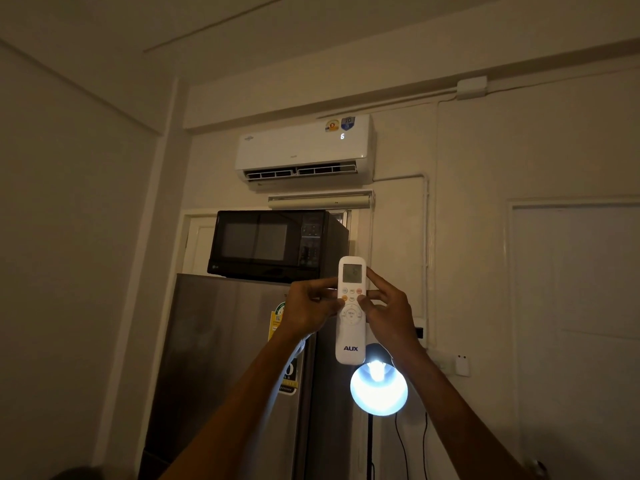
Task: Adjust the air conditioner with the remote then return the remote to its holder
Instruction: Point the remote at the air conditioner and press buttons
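A white AUX remote stands upright in front of me, screen at the top, pointing up toward the white air conditioner mounted high on the wall. The unit's louvres are open and a digit glows on its front. My left hand grips the remote's left edge, thumb on an orange button. My right hand holds the right edge, thumb resting on the buttons under the screen. A small white bracket on the right wall may be the holder; I cannot tell.
A black microwave sits on a steel fridge just behind my hands. A bright round lamp on a stand glows below the remote, with a cable hanging down. A closed door is on the right.
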Demonstrator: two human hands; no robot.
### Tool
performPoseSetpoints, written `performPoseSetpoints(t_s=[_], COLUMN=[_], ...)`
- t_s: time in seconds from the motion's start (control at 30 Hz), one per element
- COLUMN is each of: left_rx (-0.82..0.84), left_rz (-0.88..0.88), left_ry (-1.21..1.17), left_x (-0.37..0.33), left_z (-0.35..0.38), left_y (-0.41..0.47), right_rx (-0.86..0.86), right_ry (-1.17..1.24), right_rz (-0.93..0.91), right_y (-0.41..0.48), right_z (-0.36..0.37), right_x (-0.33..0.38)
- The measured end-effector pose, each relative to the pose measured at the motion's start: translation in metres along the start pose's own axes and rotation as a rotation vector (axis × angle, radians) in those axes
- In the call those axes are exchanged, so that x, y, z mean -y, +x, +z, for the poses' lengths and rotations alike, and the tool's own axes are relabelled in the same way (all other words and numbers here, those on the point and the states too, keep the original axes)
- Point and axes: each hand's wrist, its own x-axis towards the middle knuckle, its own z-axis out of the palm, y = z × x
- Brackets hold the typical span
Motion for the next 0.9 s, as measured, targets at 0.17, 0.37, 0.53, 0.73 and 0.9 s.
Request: performPoseSetpoints(t_s=[0.17,0.37,0.53,0.73,0.9], left_rx=[-0.01,-0.006,-0.005,-0.007,0.004], left_rz=[0.001,0.005,0.013,0.022,0.035], left_ry=[-0.002,-0.017,0.007,0.022,0.018], left_x=[0.004,0.007,0.008,0.008,0.008], left_z=[0.0,0.0,-0.002,-0.006,-0.009], left_y=[0.002,0.005,0.007,0.009,0.006], right_rx=[-0.008,-0.015,0.001,0.006,0.004], right_ry=[-0.005,-0.011,-0.006,-0.006,0.001], right_rz=[0.003,0.002,0.007,0.002,0.013], right_y=[0.0,0.002,0.003,0.004,0.004], right_z=[0.002,0.004,0.005,0.008,0.012], right_x=[0.002,-0.001,-0.001,-0.001,-0.002])
